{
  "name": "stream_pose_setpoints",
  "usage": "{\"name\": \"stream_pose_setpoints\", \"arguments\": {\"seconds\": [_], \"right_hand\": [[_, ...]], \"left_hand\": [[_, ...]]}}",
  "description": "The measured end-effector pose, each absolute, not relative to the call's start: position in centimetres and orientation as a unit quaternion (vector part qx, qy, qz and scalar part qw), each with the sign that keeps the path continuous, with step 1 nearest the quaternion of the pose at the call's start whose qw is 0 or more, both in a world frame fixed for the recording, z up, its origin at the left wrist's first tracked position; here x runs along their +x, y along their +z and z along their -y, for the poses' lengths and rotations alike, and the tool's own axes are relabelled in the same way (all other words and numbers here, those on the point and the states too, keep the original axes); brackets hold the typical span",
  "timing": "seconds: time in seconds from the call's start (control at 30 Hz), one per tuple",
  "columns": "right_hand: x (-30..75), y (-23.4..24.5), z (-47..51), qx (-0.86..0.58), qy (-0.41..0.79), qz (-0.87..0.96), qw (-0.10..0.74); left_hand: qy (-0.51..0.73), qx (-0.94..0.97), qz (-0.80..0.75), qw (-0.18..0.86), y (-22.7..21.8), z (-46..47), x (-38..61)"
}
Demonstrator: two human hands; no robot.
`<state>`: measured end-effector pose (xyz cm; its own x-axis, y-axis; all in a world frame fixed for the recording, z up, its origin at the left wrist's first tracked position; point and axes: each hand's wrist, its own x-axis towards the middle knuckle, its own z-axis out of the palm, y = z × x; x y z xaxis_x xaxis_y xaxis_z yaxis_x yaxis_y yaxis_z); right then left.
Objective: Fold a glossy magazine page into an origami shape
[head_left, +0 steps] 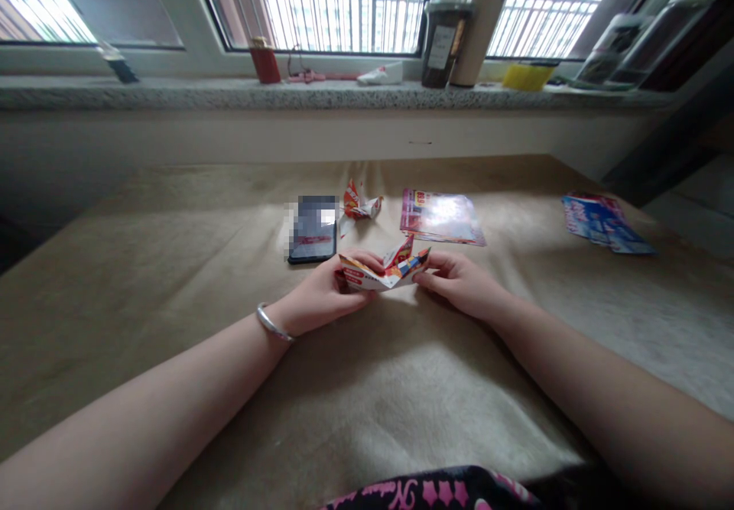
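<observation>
Between my hands is a partly folded sheet of printed paper (391,277), white with red, orange and blue print, bent into a V with a pointed flap standing up in the middle. My left hand (338,284) is closed on its left end, some fingers hidden behind the paper. With thumb and fingers, my right hand (453,279) pinches the right end. Just beyond them stands a folded paper figure (360,203) in orange, red and white, with pointed wings. Beside it, to the left, lies a dark phone (314,229), its screen partly pixelated.
A stack of printed flyers (444,217) lies behind my right hand. Farther right are fanned blue and red leaflets (606,225). A brown cover (172,326) is on the table. Along the stone windowsill (200,97) stand a red container (264,63) and a dark lidded jar (441,43).
</observation>
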<state>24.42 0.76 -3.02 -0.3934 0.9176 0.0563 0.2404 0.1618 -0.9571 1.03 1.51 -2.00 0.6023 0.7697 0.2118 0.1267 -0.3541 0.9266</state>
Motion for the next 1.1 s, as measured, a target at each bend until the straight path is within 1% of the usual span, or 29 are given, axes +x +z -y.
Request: {"name": "stream_pose_setpoints", "arguments": {"seconds": [0.17,0.37,0.43,0.6,0.7,0.9,1.0,1.1], "right_hand": [[24.3,-2.7,-0.7,-0.44,0.469,0.665,0.38],[24.2,-2.9,-0.7,-0.436,0.494,0.652,0.375],[24.0,-2.9,-0.6,-0.438,0.492,0.64,0.397],[23.7,-2.8,-0.6,-0.456,0.457,0.603,0.468],[23.7,-2.8,-0.6,-0.461,0.457,0.576,0.497],[23.3,-2.8,-0.5,-0.481,0.466,0.557,0.491],[23.1,-2.8,-0.3,-0.487,0.449,0.574,0.482],[22.9,-2.7,-0.2,-0.47,0.433,0.593,0.489]], "left_hand": [[0.346,0.764,-0.291,0.459,-2.0,-1.7,1.0],[0.332,0.758,-0.288,0.481,-2.1,-1.3,1.0],[0.34,0.731,-0.301,0.51,-2.3,-1.2,1.1],[0.404,0.654,-0.346,0.538,-2.9,-1.6,1.6],[0.412,0.627,-0.356,0.557,-3.0,-1.9,2.0],[0.413,0.634,-0.38,0.533,-3.1,-1.8,2.2],[0.409,0.65,-0.389,0.509,-3.2,-1.8,2.2],[0.405,0.66,-0.395,0.494,-3.2,-1.8,2.2]]}}
